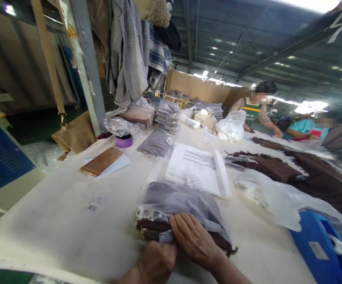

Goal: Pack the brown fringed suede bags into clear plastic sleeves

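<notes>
Resting unclenched, the right hand (pixel 193 240) sits just beside the left hand (pixel 158 257), which curls closed (whether pinching anything, one cannot tell); ahead of the left and beneath the right, long axis crosswise, lies the bagged dark bundle (pixel 182 197).

A pale desk (pixel 49 213) is stretching through the room, with a grey post (pixel 88 67) standing by its far left edge. Bright light (pixel 313 4) is shining from the dark ceiling (pixel 221 29), while green floor (pixel 3 277) is showing at lower left.
</notes>
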Demonstrator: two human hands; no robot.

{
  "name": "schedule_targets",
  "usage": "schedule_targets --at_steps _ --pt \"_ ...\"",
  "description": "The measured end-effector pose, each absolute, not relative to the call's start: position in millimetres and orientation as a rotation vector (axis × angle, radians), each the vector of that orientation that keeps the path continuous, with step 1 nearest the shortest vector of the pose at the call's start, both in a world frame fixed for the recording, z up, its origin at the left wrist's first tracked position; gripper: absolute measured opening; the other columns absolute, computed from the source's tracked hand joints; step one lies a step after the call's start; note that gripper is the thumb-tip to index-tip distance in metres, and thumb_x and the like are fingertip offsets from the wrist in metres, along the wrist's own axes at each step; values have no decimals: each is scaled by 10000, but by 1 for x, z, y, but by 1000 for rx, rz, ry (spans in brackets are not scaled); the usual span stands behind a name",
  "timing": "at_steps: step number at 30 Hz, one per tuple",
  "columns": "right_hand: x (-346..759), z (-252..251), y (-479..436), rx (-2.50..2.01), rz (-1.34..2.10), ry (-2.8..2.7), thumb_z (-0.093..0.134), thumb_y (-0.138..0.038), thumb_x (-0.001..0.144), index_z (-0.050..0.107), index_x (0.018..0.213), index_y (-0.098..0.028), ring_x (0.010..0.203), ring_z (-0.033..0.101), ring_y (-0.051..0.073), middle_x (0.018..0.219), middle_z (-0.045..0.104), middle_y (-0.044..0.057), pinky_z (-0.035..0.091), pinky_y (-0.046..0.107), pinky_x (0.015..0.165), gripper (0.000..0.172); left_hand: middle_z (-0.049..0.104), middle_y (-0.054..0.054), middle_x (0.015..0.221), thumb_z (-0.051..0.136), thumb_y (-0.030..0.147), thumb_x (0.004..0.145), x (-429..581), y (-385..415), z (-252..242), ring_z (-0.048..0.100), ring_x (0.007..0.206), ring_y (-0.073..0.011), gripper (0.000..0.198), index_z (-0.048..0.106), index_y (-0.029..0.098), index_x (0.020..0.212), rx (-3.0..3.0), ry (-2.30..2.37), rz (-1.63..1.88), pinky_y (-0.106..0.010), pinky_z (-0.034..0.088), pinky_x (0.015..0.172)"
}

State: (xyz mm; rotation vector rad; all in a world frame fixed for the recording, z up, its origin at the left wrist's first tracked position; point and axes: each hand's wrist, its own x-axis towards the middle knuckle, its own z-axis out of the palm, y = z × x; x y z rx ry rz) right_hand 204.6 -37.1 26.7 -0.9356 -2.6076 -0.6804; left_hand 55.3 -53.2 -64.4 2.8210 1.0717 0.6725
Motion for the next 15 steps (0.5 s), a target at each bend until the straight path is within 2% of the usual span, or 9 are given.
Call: schedule_targets --at_steps 2,3,6,8,11,13,15 --pt "203 22 -37 -913 -682 -2574 149 -125 932 573 1118 -61 932 586 194 983 648 100 483 325 837 467 594 -42 715 516 126 814 51 -58 -64 565 583 -161 53 568 123 806 2920 1060 681 -249 443 452" --pt "203 20 -38 -912 -688 -2561 148 -126 934 577 1115 -69 936 586 190 986 649 94 482 323 839 469 585 -47 661 497 78 764 49 -60 -62 552 533 -175 83 558 133 751 2962 1060 689 -252 401 396" --pt "202 17 -40 -933 -724 -2536 138 -113 932 583 1119 -92 952 588 182 997 656 78 479 318 846 484 571 -48 611 457 43 694 37 -64 -56 528 473 -186 146 533 166 712 3032 1093 710 -274 371 368" --pt "202 16 -40 -944 -741 -2523 127 -107 930 588 1120 -109 952 591 175 990 661 67 480 314 845 498 561 -24 601 440 63 743 21 -67 -50 517 467 -176 147 524 183 736 3033 1171 748 -279 394 405" --pt "202 14 -40 -945 -774 -2490 148 -80 916 602 1094 -118 934 593 169 970 664 65 483 315 826 489 594 -22 676 375 132 859 -12 -71 -35 549 533 -166 172 520 198 795 2925 1349 1047 -276 428 488" --pt "202 12 -39 -943 -799 -2467 184 -56 898 606 1076 -113 924 590 172 961 662 73 481 322 813 462 592 -20 710 360 190 904 -29 -69 -23 575 584 -145 170 499 199 807 2664 1524 1244 -244 444 526" --pt "201 9 -40 -957 -803 -2442 205 -49 887 603 1071 -110 923 584 175 957 659 80 471 330 814 443 570 -7 712 409 276 910 -38 -61 -10 561 539 -115 128 483 191 848 2317 1731 1309 -204 448 498"
